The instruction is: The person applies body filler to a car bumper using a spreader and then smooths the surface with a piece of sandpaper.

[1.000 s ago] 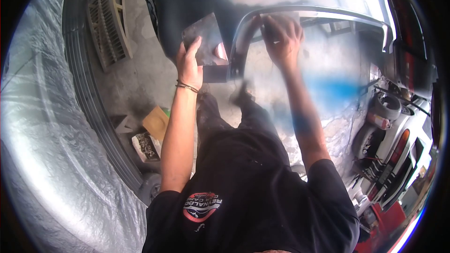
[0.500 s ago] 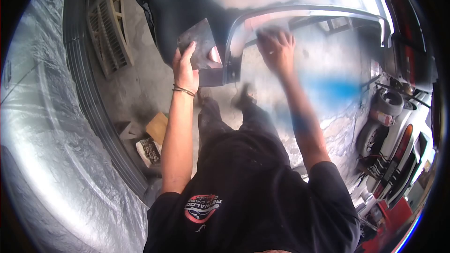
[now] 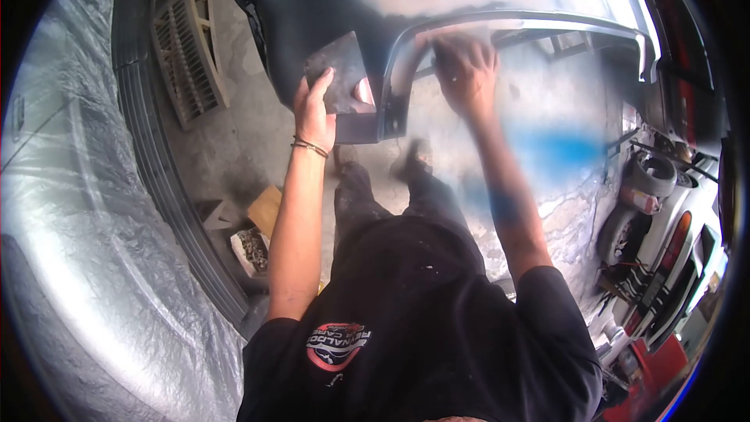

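My left hand (image 3: 314, 109) grips a flat, dark, smeared plate (image 3: 337, 70), thumb over its face. A shiny pinkish patch (image 3: 363, 91) lies near the plate's right edge. Behind the plate stands a large black car bumper (image 3: 301, 4) with a pale, hazy area across its top. My right hand (image 3: 467, 82) is at the bumper's curved lower edge, its fingers curled and partly blurred. Whatever those fingers hold, if anything, is hidden.
Silvery plastic sheeting (image 3: 101, 266) covers a large shape on the left, beside long dark ribbed strips (image 3: 144, 125). A slatted grille (image 3: 183, 55) leans nearby. A small box of debris (image 3: 251, 252) sits on the floor. Wheels (image 3: 625, 234) and car parts crowd the right.
My right hand has shifted very slightly along the bumper's edge and looks less blurred. My left hand keeps its hold on the plate. The whole view has moved a little.
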Available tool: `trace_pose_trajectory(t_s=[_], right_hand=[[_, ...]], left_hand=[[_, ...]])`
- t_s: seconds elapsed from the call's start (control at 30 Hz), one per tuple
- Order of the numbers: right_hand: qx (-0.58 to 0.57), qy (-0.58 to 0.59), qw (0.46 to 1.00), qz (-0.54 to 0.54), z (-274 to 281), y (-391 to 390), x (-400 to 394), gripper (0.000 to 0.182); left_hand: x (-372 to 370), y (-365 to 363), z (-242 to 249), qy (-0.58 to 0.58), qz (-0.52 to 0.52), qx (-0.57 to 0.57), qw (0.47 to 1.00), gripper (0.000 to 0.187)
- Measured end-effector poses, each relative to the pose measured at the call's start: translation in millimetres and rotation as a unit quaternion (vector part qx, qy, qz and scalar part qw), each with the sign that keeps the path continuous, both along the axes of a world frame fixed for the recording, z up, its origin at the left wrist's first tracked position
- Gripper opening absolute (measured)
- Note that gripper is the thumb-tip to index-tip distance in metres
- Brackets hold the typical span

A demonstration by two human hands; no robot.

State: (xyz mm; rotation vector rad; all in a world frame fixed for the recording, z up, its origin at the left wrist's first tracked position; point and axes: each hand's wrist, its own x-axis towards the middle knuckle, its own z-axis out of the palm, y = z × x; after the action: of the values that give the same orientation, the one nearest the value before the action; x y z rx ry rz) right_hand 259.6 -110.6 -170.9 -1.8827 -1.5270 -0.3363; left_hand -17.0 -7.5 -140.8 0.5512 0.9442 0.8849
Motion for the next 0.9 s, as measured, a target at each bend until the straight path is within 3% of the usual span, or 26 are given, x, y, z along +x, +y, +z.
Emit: trace_pose_trajectory(t_s=[0.2,0.27,0.77,0.9], right_hand=[[-0.016,0.012,1.000,0.011,0,-27,-1,0.031],[0.002,0.038,0.999,0.024,23,-20,-9,0.033],[0.014,-0.020,0.999,-0.024,13,11,-26,0.034],[0.016,0.012,1.000,-0.005,11,12,-27,0.034]], left_hand=[[2,2,11,-0.013,-0.002,-0.014,1.000,0.032],[1,1,7,-0.011,0.001,-0.012,1.000,0.032],[-3,4,3,0.006,-0.027,-0.007,1.000,0.032],[-5,6,2,0.016,-0.046,-0.016,0.999,0.034]])
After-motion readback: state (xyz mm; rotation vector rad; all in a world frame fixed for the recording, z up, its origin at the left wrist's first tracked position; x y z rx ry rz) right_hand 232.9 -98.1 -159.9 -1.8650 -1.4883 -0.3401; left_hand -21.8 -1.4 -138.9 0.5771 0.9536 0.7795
